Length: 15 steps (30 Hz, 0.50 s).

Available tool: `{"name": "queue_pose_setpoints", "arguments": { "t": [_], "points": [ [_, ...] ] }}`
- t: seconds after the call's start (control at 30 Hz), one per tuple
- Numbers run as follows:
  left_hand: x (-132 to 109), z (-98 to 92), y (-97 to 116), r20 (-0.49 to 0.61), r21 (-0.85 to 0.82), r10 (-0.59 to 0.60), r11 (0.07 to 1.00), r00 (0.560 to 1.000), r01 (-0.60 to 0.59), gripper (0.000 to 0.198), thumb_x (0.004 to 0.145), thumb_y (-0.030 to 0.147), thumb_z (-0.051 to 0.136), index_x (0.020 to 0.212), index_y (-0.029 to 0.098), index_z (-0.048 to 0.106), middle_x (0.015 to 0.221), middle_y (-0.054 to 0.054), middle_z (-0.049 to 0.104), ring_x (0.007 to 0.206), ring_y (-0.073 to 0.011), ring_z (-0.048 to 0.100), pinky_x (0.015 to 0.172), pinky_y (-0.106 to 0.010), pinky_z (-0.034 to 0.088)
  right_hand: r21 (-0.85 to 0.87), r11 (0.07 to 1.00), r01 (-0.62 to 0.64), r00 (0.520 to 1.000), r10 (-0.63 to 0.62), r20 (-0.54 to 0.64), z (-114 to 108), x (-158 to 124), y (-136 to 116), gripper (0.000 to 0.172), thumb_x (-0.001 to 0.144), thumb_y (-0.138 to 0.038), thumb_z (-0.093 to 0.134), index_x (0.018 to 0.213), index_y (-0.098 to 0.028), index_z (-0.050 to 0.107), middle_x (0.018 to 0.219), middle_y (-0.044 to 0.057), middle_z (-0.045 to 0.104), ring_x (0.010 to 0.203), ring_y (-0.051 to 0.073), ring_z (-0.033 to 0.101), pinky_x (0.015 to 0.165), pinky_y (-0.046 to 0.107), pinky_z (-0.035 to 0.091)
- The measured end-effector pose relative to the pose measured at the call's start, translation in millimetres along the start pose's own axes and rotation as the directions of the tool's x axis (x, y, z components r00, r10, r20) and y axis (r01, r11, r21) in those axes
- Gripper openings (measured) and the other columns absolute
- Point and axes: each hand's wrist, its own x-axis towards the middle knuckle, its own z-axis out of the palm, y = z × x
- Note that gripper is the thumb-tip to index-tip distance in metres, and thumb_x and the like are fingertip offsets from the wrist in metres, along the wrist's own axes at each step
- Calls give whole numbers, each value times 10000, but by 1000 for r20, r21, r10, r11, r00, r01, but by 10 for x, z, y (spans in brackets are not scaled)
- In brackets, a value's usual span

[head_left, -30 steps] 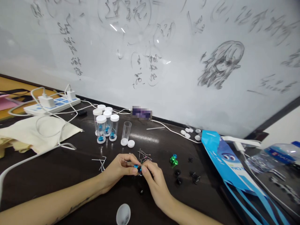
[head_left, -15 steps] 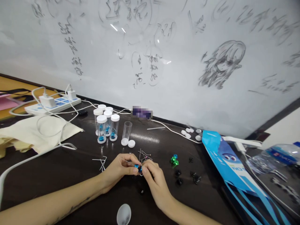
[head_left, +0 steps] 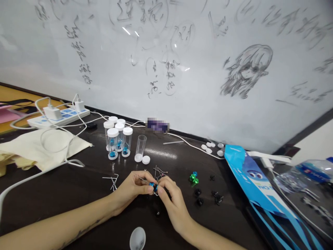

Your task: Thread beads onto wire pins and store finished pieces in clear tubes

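Note:
Over the middle of the dark table, my left hand (head_left: 131, 191) is closed, thumb and fingers pinching a small shiny blue metal part (head_left: 151, 185). A thin metal rod (head_left: 143, 180) runs between the same fingers; its kind is not clear. My right hand (head_left: 173, 203), also closed, pinches the blue part from the other side, fingertips almost meeting the left ones. A bit of bent silver metal shows just below. Behind the hands lies a tangle of thin metal pieces (head_left: 160, 172). A small black part (head_left: 157, 213) lies in front.
Capped clear tubes (head_left: 112, 142) with blue parts stand left of an uncapped tube (head_left: 141, 144) and white cap (head_left: 146, 159). Hex keys (head_left: 113, 181) lie left; green and blue parts (head_left: 194, 178) and black parts (head_left: 199, 201) right. A white cup (head_left: 137, 239) is near the front.
Both hands stay in almost the same place, still pinching the blue part. Only slight finger movement shows; the things on the table have not moved.

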Motion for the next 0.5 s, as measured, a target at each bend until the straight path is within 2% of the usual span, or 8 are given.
{"name": "queue_pose_setpoints", "arguments": {
  "t": [0.2, 0.37, 0.5],
  "points": [
    [-14, 6, 1, 25, -1, 7, 1000, 1000, -7, 135, 707, 158, 817, 823, 151, 748, 758, -24, 689, 703, -134, 635, 670, -224, 457, 14, 1000, -5, 1000, 5, 12, -6, -2, -2, 331, 1023, -327, 374, 758, -211, 533, 852, 13, 545, 844, 182, 517, 796, 307, 365],
    [-9, -6, 4, -24, -2, -8, 1000, 1000, 8, 160, 684, 158, 834, 821, 140, 754, 740, -10, 676, 661, -97, 589, 671, -201, 430, 36, 999, 23, 998, -21, -64, 12, -17, 18, 148, 963, -330, 507, 860, -223, 510, 952, 23, 538, 923, 196, 511, 840, 317, 372],
    [-10, -16, 10, -42, -16, -14, 1000, 999, 13, 158, 686, 166, 833, 820, 141, 752, 739, -11, 678, 675, -103, 587, 689, -206, 422, 73, 997, 4, 998, 1, -62, 12, -22, 13, 119, 982, -333, 458, 941, -232, 505, 941, 17, 529, 905, 191, 514, 854, 325, 375]
  ]
}}
